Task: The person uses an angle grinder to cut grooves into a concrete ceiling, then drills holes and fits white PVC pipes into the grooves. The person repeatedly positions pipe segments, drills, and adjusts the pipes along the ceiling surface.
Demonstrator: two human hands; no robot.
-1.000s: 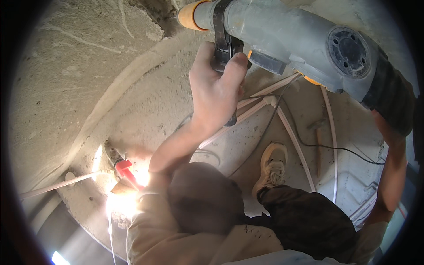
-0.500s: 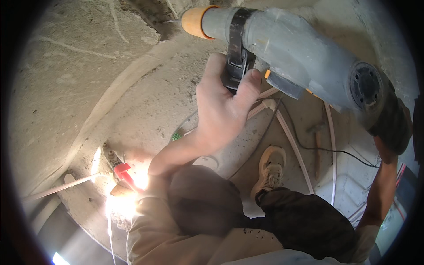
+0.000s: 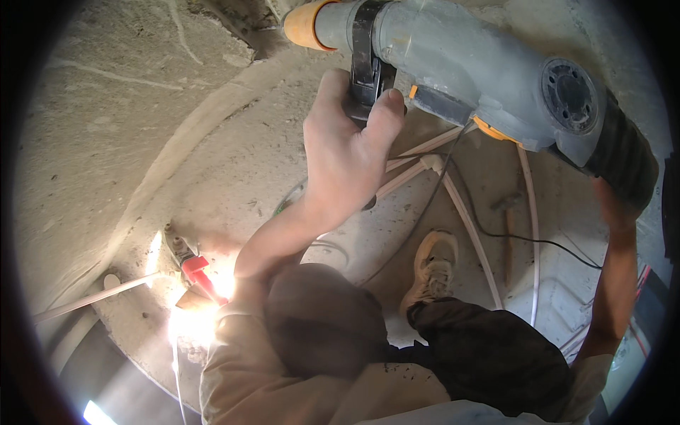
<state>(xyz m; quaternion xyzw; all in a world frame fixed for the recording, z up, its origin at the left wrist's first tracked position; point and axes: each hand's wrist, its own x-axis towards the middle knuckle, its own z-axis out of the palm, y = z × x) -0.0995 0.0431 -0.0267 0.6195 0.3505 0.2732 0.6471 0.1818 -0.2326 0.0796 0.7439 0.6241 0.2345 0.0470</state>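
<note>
A grey power hammer (image 3: 482, 67) with an orange nose (image 3: 304, 25) spans the upper right. Its thin bit reaches a rough, chipped patch of concrete (image 3: 265, 28) at the top. My left hand (image 3: 343, 152) is closed on the black side handle (image 3: 372, 81) below the front collar. My right hand (image 3: 613, 202) grips the rear of the tool at its black grip (image 3: 623, 149), with its fingers mostly hidden behind it.
Pale conduit strips (image 3: 467, 234), a dark cable (image 3: 510, 237) and a hammer (image 3: 508, 234) lie below the tool, near my shoe (image 3: 433, 262). At the lower left are a red-handled valve (image 3: 198, 273), a pale pipe (image 3: 85, 301) and a glaring patch of light. A curved concrete surface (image 3: 106, 156) fills the left.
The hammer and both hands dipped down and to the right half a second ago. Now they sit higher and further left, close to where they were a second ago.
</note>
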